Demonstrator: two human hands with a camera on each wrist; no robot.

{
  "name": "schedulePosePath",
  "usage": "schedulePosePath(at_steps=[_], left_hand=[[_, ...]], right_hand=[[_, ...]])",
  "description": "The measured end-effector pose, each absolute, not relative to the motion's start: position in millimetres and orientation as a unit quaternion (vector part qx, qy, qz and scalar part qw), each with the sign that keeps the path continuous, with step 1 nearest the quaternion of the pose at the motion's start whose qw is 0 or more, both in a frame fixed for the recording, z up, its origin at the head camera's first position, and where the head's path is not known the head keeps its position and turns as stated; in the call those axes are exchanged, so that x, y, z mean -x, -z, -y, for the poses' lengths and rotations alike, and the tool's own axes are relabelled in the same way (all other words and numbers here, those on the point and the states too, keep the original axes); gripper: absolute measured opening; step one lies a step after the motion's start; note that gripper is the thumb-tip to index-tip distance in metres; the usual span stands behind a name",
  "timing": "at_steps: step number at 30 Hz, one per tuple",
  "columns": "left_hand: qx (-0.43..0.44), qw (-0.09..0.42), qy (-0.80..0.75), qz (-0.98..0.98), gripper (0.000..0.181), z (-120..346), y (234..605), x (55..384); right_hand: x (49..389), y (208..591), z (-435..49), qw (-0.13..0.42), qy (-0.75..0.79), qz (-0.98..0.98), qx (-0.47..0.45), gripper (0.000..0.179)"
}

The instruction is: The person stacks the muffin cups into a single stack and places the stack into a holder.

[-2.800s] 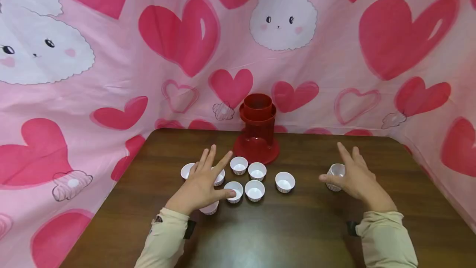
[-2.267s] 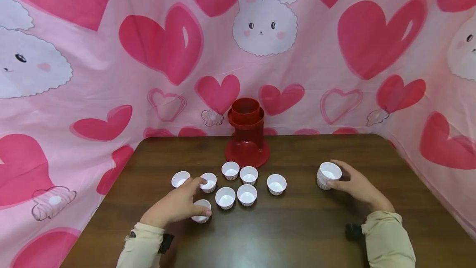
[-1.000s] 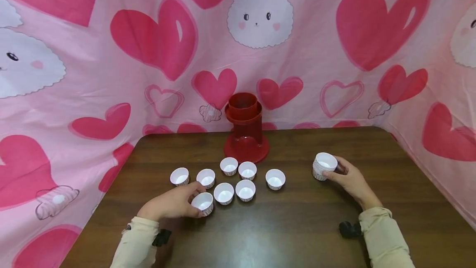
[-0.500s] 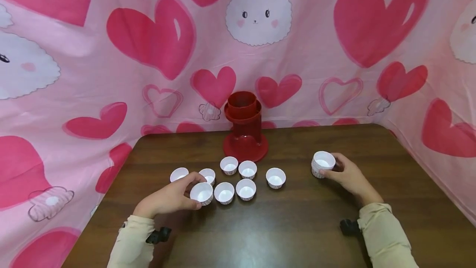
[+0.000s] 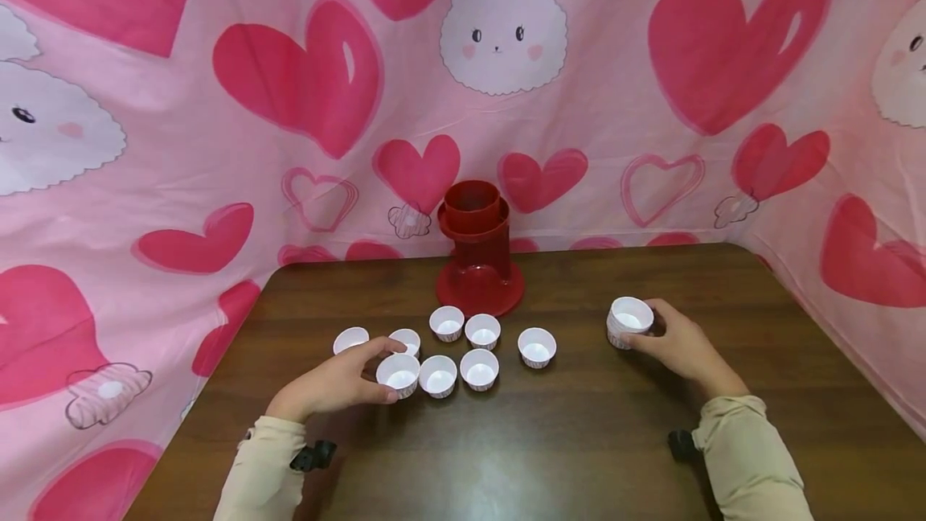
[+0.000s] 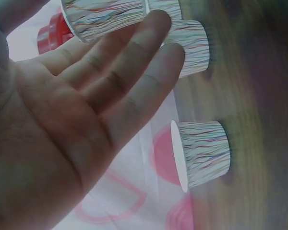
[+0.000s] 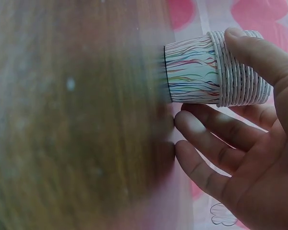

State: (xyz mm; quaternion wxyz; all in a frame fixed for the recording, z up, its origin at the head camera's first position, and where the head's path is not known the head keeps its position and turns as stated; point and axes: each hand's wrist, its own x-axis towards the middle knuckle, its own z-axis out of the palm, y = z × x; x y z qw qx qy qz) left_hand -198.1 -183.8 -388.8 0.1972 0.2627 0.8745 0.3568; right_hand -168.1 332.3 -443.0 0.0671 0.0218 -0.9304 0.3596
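My left hand [image 5: 336, 380] holds a white paper cup [image 5: 398, 377] between thumb and fingers. In the left wrist view this cup [image 6: 105, 19] has thin coloured wavy lines outside, and the other fingers stretch beside it. Another paper cup [image 6: 204, 153] lies farther off in that view. My right hand [image 5: 680, 344] grips a nested stack of paper cups [image 5: 628, 324]. Up close, several rolled rims show on the stack [image 7: 192, 69], with the thumb on one side and fingers on the other. Its base is at the tabletop.
Several single paper cups stand upright between the hands, one paper cup [image 5: 536, 347] apart at their right. Behind them is a red plastic cylinder on a round base [image 5: 480, 288]. The brown wooden table [image 5: 550, 457] backs onto a pink heart-print cloth [image 5: 579, 119].
Both hands started spread above the table, then came down onto the cups. My left hand has since moved its cup back, beside the others. The right hand now grips the stack.
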Motion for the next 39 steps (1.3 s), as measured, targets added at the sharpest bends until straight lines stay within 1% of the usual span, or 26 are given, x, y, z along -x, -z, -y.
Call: schedulePosePath(at_steps=[3,8,22,39], left_hand=[[-0.264,0.186,-0.372,-0.870,0.061,184.7,391.2,200.3],[-0.265,0.169,-0.395,-0.863,0.054,185.9,392.9,202.2],[-0.266,0.172,-0.398,-0.861,0.050,185.1,393.0,202.3],[-0.253,0.181,-0.405,-0.860,0.052,186.0,389.7,202.7]], right_hand=[[167.8,443.4,-331.7,0.068,-0.364,0.929,-0.020,0.059],[167.6,445.6,-333.5,0.069,-0.384,0.921,-0.016,0.057],[167.7,444.7,-331.7,0.078,-0.393,0.916,-0.015,0.054],[170.4,451.7,-334.0,0.070,-0.422,0.904,-0.018,0.056]])
